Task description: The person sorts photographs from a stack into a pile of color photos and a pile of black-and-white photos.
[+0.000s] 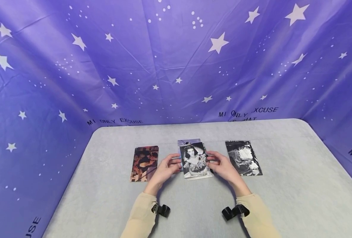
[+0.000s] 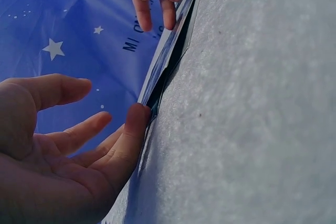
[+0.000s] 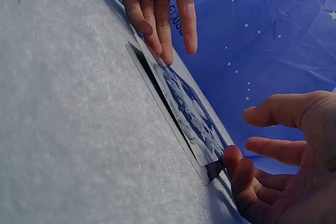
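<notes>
A black-and-white portrait photo (image 1: 194, 162) of a dark-haired figure lies on a small pile of photos at mid-table. A bluish photo (image 1: 188, 141) sticks out beyond its far edge, and a pale edge shows at the near side. My left hand (image 1: 168, 166) touches the pile's left edge with its fingertips, fingers relaxed and spread. On the opposite edge, the fingertips of my right hand (image 1: 222, 166) touch in the same manner. In the right wrist view, a dark gap shows between the upper photo (image 3: 186, 111) and the one beneath it.
To the left lies a pile of reddish-brown colour photos (image 1: 144, 162). A black-and-white photo pile (image 1: 245, 158) lies to the right, slightly slanted. The grey table (image 1: 199, 211) meets a purple star-printed cloth (image 1: 170, 59) at its back and sides.
</notes>
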The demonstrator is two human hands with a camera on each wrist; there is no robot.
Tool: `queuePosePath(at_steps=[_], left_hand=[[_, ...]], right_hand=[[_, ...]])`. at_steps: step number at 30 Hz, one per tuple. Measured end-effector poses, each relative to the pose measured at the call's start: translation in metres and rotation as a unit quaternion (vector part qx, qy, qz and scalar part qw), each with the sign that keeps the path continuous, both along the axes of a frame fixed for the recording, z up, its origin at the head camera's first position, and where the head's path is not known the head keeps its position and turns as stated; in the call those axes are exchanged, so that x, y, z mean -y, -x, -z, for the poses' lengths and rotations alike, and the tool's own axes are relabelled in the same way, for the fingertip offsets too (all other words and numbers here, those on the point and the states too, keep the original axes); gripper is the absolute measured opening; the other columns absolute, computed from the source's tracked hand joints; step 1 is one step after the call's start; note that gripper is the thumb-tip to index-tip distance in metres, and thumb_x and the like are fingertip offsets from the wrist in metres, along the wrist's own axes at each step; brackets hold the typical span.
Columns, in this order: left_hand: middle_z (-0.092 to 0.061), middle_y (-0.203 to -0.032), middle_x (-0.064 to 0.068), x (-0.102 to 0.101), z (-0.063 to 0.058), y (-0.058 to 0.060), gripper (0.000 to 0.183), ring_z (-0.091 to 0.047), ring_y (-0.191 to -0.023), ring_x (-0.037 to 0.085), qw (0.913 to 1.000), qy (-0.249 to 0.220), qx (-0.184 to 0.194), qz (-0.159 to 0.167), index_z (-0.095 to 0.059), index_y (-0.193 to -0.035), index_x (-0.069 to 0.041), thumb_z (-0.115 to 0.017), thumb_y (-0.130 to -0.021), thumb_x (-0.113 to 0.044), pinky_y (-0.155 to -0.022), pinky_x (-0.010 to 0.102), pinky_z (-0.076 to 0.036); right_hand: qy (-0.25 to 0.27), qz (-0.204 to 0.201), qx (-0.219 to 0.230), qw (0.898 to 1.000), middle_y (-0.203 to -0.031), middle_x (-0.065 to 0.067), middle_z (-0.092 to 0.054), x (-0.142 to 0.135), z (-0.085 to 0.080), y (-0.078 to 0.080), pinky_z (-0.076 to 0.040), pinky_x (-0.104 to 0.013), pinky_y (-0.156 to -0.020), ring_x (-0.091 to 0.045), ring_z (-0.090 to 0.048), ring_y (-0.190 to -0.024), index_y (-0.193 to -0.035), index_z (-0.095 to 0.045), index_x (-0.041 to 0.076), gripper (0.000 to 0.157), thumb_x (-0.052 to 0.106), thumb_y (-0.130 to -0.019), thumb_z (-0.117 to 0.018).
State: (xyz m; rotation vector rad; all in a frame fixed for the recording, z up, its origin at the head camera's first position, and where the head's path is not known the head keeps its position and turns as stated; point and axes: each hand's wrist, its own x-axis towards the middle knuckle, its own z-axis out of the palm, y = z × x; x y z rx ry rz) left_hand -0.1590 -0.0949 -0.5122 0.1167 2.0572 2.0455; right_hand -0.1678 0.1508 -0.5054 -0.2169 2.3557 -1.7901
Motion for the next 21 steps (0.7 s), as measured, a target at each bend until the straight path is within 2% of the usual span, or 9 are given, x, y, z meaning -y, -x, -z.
queuePosePath(at_steps=[7,10,14,16,21], left_hand=[[-0.055,-0.118,0.033,0.0,0.001,-0.001,0.044,-0.062,-0.098,0.032,0.9999,-0.003,0.004,-0.016,-0.046,-0.13,0.013,-0.054,-0.087,0.006,-0.083,0.04,-0.054],[-0.056,-0.117,0.032,-0.001,0.0,-0.001,0.043,-0.062,-0.095,0.027,0.9996,-0.01,0.006,-0.027,-0.048,-0.128,0.013,-0.054,-0.086,0.007,-0.081,0.038,-0.054],[-0.057,-0.116,0.03,-0.004,0.0,-0.001,0.044,-0.063,-0.09,0.022,0.999,-0.02,0.007,-0.04,-0.051,-0.127,0.012,-0.057,-0.084,0.009,-0.079,0.036,-0.055],[-0.057,-0.115,0.029,-0.005,0.001,0.0,0.044,-0.063,-0.088,0.021,0.9988,-0.024,0.002,-0.043,-0.052,-0.126,0.012,-0.059,-0.082,0.01,-0.078,0.034,-0.055],[-0.058,-0.109,0.028,-0.01,-0.001,-0.002,0.045,-0.062,-0.084,0.018,0.9983,-0.029,-0.018,-0.048,-0.053,-0.122,0.014,-0.059,-0.078,0.013,-0.073,0.025,-0.051]], right_hand=[[0.023,0.008,0.026,0.999,-0.12,-0.03,-0.056,0.001,0.003,0.0,-0.05,-0.022,-0.07,-0.035,-0.064,-0.098,-0.134,-0.047,-0.01,0.051,-0.002,-0.086,-0.063],[0.029,0.011,0.035,0.999,-0.12,-0.029,-0.056,0.001,0.002,0.001,-0.048,-0.022,-0.065,-0.029,-0.064,-0.094,-0.134,-0.047,-0.01,0.051,-0.001,-0.086,-0.064],[0.034,0.02,0.036,0.999,-0.119,-0.027,-0.056,0.002,0.0,0.0,-0.048,-0.021,-0.069,-0.02,-0.06,-0.091,-0.132,-0.049,-0.01,0.05,0.0,-0.086,-0.065],[0.038,0.023,0.033,0.998,-0.117,-0.027,-0.055,0.003,-0.001,0.0,-0.048,-0.021,-0.071,-0.017,-0.058,-0.089,-0.132,-0.048,-0.01,0.05,-0.001,-0.086,-0.065],[0.067,0.037,0.033,0.996,-0.109,-0.022,-0.051,0.004,0.002,0.001,-0.045,-0.017,-0.065,-0.008,-0.053,-0.079,-0.133,-0.047,-0.01,0.052,-0.008,-0.083,-0.062]])
